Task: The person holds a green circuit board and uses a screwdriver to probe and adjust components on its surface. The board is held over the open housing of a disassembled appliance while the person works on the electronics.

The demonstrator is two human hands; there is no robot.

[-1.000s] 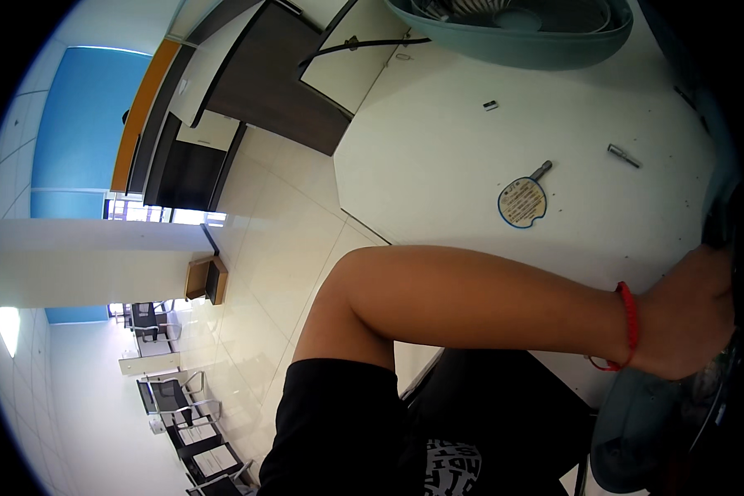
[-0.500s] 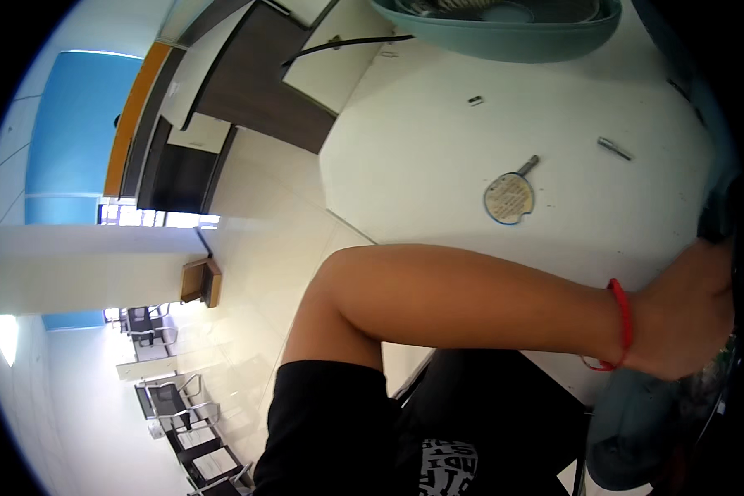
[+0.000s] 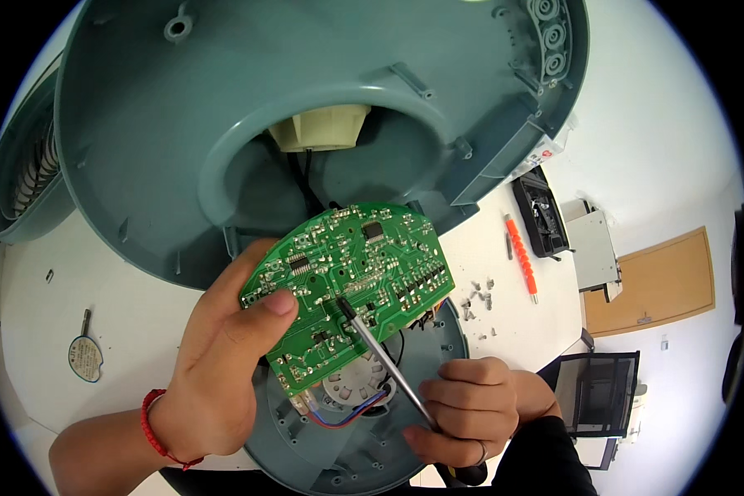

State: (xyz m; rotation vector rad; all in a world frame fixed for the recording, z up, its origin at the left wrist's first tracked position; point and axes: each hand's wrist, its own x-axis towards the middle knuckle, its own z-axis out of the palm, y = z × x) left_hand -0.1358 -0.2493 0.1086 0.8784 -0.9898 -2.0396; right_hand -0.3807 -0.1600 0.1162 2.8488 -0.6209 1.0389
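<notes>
My left hand (image 3: pixel 231 355), with a red cord at the wrist, grips a green circuit board (image 3: pixel 380 273) by its left edge, thumb on the soldered face. In my right hand (image 3: pixel 467 409) is a screwdriver (image 3: pixel 388 364), fingers closed round its metal shaft. The dark tip rests on or just above the middle of the board; I cannot tell which. Behind and below the board lies a round grey-green base (image 3: pixel 322 450) with a motor (image 3: pixel 351 384) and red and blue wires. A large grey-green housing (image 3: pixel 140 124) stands tilted beyond the board, black cables running through its opening.
Several loose screws (image 3: pixel 479 299) lie right of the base. Farther right are an orange-handled screwdriver (image 3: pixel 522 260) and a black tool case (image 3: pixel 541 215). On the left, a round tag-like piece with a metal stem (image 3: pixel 85 360) lies on the white table (image 3: pixel 132 322), near another grey-green part (image 3: pixel 25 198).
The view has swung right and up. The circuit board, both hands and the screwdriver are now visible; before, mainly my left forearm showed, with its hand at the right rim.
</notes>
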